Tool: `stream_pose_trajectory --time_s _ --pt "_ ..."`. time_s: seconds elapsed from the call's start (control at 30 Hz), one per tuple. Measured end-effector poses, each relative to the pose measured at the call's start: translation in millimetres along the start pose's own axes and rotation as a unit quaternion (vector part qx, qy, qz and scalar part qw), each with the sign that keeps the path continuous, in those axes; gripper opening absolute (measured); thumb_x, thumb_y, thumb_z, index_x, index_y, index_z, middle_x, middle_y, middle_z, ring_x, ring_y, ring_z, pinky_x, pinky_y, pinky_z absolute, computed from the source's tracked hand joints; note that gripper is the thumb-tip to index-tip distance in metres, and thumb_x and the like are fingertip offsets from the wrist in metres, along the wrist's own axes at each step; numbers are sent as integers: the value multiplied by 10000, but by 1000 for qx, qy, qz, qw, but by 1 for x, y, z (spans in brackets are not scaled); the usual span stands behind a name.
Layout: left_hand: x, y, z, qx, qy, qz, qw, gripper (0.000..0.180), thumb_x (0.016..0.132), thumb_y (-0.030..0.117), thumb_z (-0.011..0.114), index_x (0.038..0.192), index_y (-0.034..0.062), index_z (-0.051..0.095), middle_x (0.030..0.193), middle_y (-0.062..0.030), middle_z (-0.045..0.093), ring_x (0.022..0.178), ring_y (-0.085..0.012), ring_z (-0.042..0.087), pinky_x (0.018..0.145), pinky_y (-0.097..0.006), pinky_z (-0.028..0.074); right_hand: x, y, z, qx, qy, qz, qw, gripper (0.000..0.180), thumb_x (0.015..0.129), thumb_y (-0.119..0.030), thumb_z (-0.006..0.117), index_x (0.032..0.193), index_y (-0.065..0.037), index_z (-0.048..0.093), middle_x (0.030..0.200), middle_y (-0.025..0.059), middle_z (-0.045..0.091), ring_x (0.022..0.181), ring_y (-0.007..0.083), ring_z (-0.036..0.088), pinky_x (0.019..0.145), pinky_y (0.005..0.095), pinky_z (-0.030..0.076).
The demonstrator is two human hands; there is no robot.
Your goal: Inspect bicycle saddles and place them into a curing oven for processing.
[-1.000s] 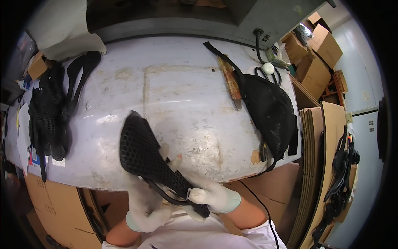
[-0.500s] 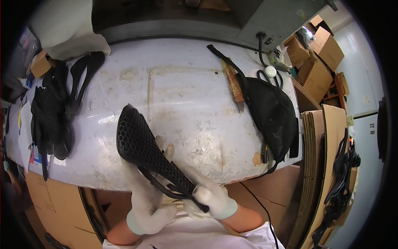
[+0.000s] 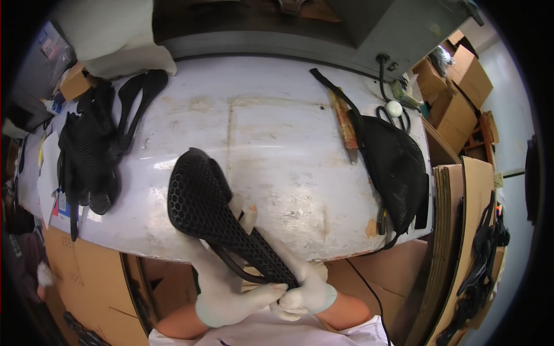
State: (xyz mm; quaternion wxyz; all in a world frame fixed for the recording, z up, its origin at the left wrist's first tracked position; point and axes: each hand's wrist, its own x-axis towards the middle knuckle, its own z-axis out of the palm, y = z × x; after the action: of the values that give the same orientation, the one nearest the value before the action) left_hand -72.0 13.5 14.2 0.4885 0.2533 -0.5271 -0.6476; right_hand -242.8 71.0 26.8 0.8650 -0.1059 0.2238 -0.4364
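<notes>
Both my hands wear pale gloves and hold a black bicycle saddle with a honeycomb surface, just over the table's near edge. Its wide end points away and to the left; the narrow nose comes toward me. My left hand reaches under the saddle, its thumb lying at the nose tip, and some of its fingers are hidden. At the nose's right side my right hand is closed round the tip. A dark curved rim shows along the saddle's lower side.
More black saddles lie piled on the left of the white table. To the right are a black mesh bag with a strap and a knife with a worn brown handle. Flattened cardboard stands beside the table.
The saddle has turned so that more of its honeycomb top shows. My left thumb has come across to the nose, beside my right hand. The whole view has shifted slightly.
</notes>
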Motion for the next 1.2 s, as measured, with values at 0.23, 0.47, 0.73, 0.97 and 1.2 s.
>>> stream_pose_trajectory --time_s 0.23,0.47,0.73,0.97,1.2 --pt "8 -8 7 28 43 45 998 1332 743 -55 760 1618 227 -203 1618 -279 261 1478 -394 406 1191 -558 390 2 13 1 -115 38 -52 991 1080 813 91 574 1684 -159 -13 1538 120 440 610 110 559 444 273 438" --pt "11 11 3 -47 107 -90 989 1164 799 -62 647 1606 150 -164 1576 -308 252 1435 -392 455 982 -507 607 3 20 12 -25 56 -45 997 1110 765 31 592 1664 -148 -35 1208 165 595 486 114 483 401 283 434" --pt "15 -5 0 44 103 -37 993 1023 882 -28 541 1614 176 -143 1489 -310 411 1245 -372 629 936 -490 636 9 32 -2 -34 70 3 997 1029 875 -112 669 1645 -199 -8 739 83 520 374 129 375 388 294 410" --pt "1 18 -8 -135 137 -166 967 789 816 -83 620 1498 38 241 1200 -269 638 726 -244 706 615 -376 605 2 49 -28 -281 37 -139 949 974 932 -256 718 1651 -64 90 944 112 592 600 156 557 595 316 515" --pt "-9 51 -45 -132 -27 -303 943 282 795 -24 745 1019 -185 685 894 -240 739 644 -252 719 573 -362 598 -12 -37 -11 -620 273 -457 576 797 846 -362 818 1456 22 479 1085 150 680 1061 280 653 974 383 514"
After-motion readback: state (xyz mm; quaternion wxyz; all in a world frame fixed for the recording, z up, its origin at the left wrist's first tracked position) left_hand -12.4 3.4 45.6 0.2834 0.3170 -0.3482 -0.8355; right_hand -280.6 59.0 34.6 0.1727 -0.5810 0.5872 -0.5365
